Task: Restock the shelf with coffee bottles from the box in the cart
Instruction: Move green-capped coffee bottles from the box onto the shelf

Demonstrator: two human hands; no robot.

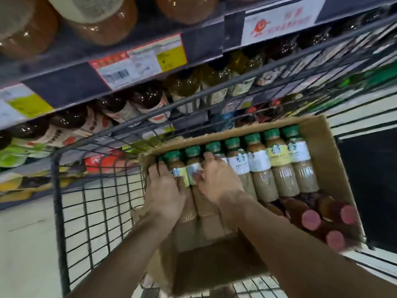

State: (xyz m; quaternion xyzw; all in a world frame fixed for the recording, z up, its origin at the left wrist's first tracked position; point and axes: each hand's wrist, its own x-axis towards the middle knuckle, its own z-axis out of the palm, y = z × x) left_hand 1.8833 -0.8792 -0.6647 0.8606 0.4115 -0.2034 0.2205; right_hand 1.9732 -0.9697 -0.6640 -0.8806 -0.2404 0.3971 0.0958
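A cardboard box lies in the wire cart. In it lies a row of several green-capped coffee bottles with white or yellow labels. My left hand curls round the leftmost bottle in the row. My right hand grips the bottle beside it, fingers over its neck and label. Dark bottles with pink caps lie at the box's near right. The shelf rises beyond the cart.
The shelf rows hold dark and yellow drink bottles behind price tags. Large brown jars stand on the top shelf. The cart's wire side runs between the box and the shelf. Pale floor lies to the left.
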